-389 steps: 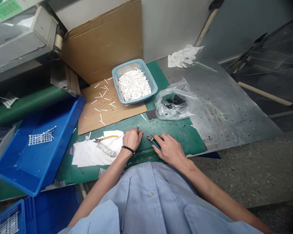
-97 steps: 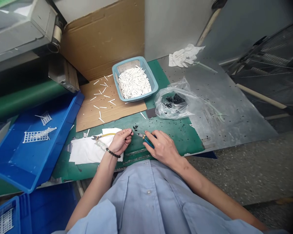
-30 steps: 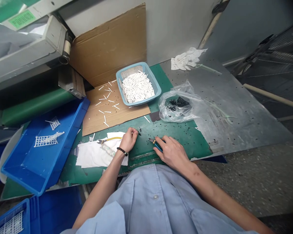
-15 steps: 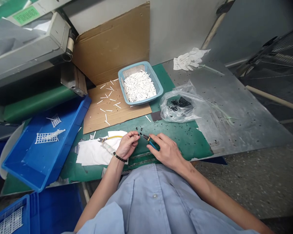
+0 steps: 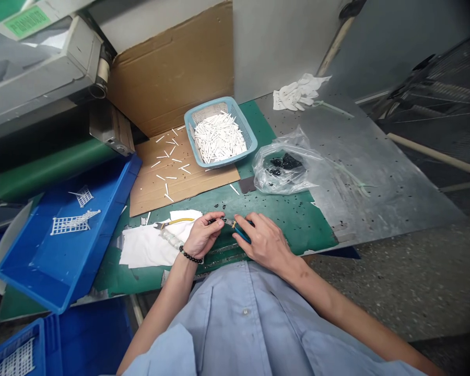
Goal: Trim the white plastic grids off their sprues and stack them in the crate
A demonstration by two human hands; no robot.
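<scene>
Close work at counter (image 5: 376,198) front edge

Left hand (image 5: 202,235) closed, fingertips pinching small dark piece, too small to tell, right at tips of blue-handled cutters (image 5: 241,231). Right hand (image 5: 264,243) closed around those cutters. Both hands just inside front edge, on green mat (image 5: 293,222) scattered with black bits (image 5: 219,204). White cloth (image 5: 149,250) and yellow-handled cutters (image 5: 176,220) just beside left hand. Cardboard sheet (image 5: 188,185), white-filled basket (image 5: 245,122), plastic bag (image 5: 297,177) toward back edge. Blue tray (image 5: 119,183) past left edge. Hands closer together than in earlier frame.
</scene>
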